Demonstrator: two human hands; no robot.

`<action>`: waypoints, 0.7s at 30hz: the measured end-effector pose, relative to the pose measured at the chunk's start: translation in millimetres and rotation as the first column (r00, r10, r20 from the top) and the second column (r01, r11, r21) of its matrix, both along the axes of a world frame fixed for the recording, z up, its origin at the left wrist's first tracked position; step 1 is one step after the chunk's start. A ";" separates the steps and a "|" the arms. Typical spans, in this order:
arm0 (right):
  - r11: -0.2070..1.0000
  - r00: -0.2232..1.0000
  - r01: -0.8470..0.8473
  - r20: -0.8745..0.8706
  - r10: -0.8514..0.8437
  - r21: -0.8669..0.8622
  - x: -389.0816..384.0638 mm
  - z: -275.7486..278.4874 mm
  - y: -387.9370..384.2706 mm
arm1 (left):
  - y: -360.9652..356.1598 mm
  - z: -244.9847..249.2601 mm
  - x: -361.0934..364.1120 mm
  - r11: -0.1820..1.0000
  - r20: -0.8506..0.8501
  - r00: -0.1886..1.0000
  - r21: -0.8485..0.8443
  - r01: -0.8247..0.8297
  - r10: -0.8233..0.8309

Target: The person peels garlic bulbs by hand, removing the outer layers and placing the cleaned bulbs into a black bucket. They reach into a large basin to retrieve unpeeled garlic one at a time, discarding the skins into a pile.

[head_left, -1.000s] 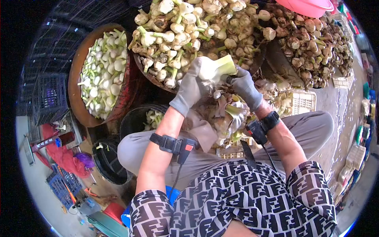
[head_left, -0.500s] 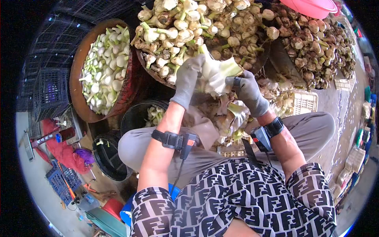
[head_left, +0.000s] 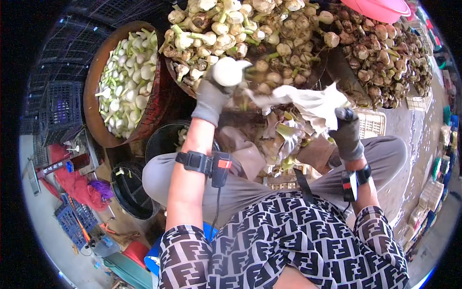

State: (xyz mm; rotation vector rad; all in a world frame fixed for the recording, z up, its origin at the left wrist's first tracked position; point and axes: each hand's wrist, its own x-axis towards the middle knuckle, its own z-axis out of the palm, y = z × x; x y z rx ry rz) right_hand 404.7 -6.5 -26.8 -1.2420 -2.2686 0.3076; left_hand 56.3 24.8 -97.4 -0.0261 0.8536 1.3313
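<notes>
In my gloved left hand (head_left: 211, 94) is a smooth white garlic bulb (head_left: 227, 72), held over the near left edge of the heap of untrimmed bulbs (head_left: 284, 50). My gloved right hand (head_left: 347, 130) grips a pale sheet of peeled skin (head_left: 315, 103) that stretches out to the left of its fingers. Below the skin, between my knees, lies a pile of stripped skins and leaves (head_left: 281, 137). The bulb and the skin are apart from each other.
A rusty drum (head_left: 91, 103) of clean white bulbs stands at the left. Black buckets (head_left: 127, 192) sit near my left knee. Darker bulbs (head_left: 385, 58) lie at the upper right beside a pink basin (head_left: 378, 7). Dark crates (head_left: 60, 113) stack up at the far left.
My hands have moved apart. The bulb has come free of its outer skin and gone left with my left hand, while my right hand has pulled the skin to the right.
</notes>
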 end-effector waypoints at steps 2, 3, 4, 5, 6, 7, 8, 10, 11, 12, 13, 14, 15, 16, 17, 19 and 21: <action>0.931 0.975 0.015 -0.200 -0.094 -0.364 11.5 -5.5 -12.8 | 2.2 -3.6 -13.2 0.993 -0.082 0.995 -0.098 -0.057 0.049; 0.772 0.975 -0.080 -0.212 -0.072 -0.630 9.3 -11.6 -10.9 | 2.9 -0.3 -11.7 0.987 -0.081 0.992 -0.124 -0.104 0.094; 0.534 0.972 -0.167 -0.231 -0.053 -0.829 5.4 -17.6 -4.5 | 4.0 4.4 -7.6 0.977 -0.080 0.987 -0.149 -0.150 0.139; 0.241 0.966 -0.237 -0.254 -0.041 -0.941 2.2 -20.8 -2.0 | 4.4 6.7 -4.8 0.965 -0.078 0.980 -0.173 -0.195 0.184; 0.573 0.945 -0.101 0.101 0.310 -0.813 -26.2 1.2 -2.3 | 3.8 -1.5 -4.3 0.974 -0.036 0.993 -0.196 -0.114 0.109; 0.737 0.848 0.020 0.401 0.345 -0.676 -41.4 1.3 3.3 | 3.1 2.7 3.4 0.982 0.017 0.998 -0.180 -0.049 0.053; 0.734 0.903 0.047 0.343 0.259 -0.677 -52.9 1.1 14.3 | 2.4 7.7 11.5 0.987 0.066 0.998 -0.162 0.017 -0.006; 0.742 0.996 -0.056 -0.089 -0.005 -0.668 -79.9 3.8 30.2 | -2.2 -0.5 9.9 0.973 0.335 0.916 0.014 0.231 -0.222; 0.754 0.990 -0.078 -0.142 -0.020 -0.653 -94.3 4.9 34.3 | -6.0 -12.0 13.9 0.974 0.252 0.942 -0.002 0.228 -0.221; 0.769 0.980 -0.100 -0.197 -0.035 -0.632 -108.9 6.3 39.5 | -7.8 -3.9 29.7 0.974 0.163 0.962 -0.013 0.226 -0.221; 0.783 0.966 -0.121 -0.253 -0.048 -0.610 -118.7 6.3 44.1 | -9.6 2.4 41.4 0.975 0.073 0.973 -0.024 0.222 -0.220; 0.798 0.983 -0.104 -0.181 -0.007 -0.594 -123.6 1.5 47.9 | -11.6 7.6 47.8 0.988 0.035 0.990 -0.066 0.142 -0.140; 0.812 0.994 -0.088 -0.105 0.033 -0.577 -128.7 -1.9 50.6 | -13.3 12.2 53.3 0.993 -0.004 0.998 -0.104 0.059 -0.059; 0.826 0.997 -0.075 -0.026 0.073 -0.558 -132.5 -3.9 51.7 | -13.4 17.0 55.3 0.990 -0.045 0.999 -0.138 -0.028 0.022; 0.808 0.991 -0.134 -0.075 0.110 -0.574 -134.3 -4.7 48.6 | -12.4 22.2 51.6 0.987 -0.170 0.985 -0.152 -0.048 0.021; 0.759 0.969 -0.247 -0.175 0.176 -0.602 -137.6 11.3 29.8 | -12.7 35.7 37.0 0.980 -0.409 0.912 -0.180 -0.087 0.006; 0.715 0.949 -0.311 -0.248 0.196 -0.626 -133.8 15.5 16.8 | -10.2 19.1 -14.9 0.981 -0.470 0.873 -0.062 -0.185 0.135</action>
